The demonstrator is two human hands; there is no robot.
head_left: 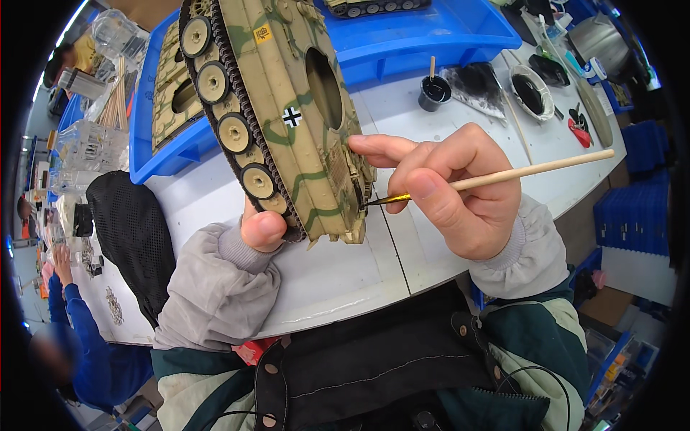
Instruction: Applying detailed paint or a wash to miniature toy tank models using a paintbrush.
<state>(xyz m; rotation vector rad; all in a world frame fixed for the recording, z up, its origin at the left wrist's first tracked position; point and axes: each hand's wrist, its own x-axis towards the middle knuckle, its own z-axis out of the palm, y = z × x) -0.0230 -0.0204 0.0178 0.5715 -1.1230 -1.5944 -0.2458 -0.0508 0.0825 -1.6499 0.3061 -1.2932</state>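
A model tank hull (pixel 287 151) in tan and green camouflage, with road wheels and dark track along its left side, is tilted up over the table. My left hand (pixel 262 228) grips it from below at its near end, the thumb by the lowest wheel and the other fingers hidden behind. In my right hand (pixel 460 187) a thin paintbrush (pixel 532 169) with a pale wooden handle is pinched between thumb and fingers. Its dark tip touches or nearly touches the hull's near right edge. My right index finger rests against the hull's side.
Blue trays (pixel 424 43) with more tank parts stand behind the hull. A small cup of black paint (pixel 434 93) and a bowl with black residue (pixel 529 92) sit at the back right. A black mesh bag (pixel 129 237) lies left. Another person in a blue sleeve (pixel 90 345) works at far left.
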